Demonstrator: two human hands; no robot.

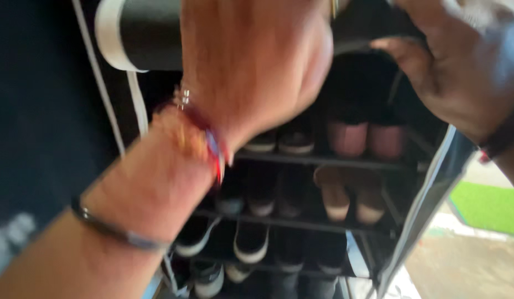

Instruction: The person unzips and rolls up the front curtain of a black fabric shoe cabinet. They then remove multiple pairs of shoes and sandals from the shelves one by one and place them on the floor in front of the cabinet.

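Black fabric cover (pixel 362 33) of the shoe rack (pixel 323 161), white-edged and rolled up, sits at the top in both grips: left hand (pixel 257 61) closed on the roll, right hand (pixel 461 61) curled round its edge. Below, shoes (pixel 348 135) fill the shelves.

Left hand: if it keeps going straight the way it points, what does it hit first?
Probably the dark rolled-up fabric cover at the rack's top; the left hand is already at it. Blur and depth leave this uncertain.
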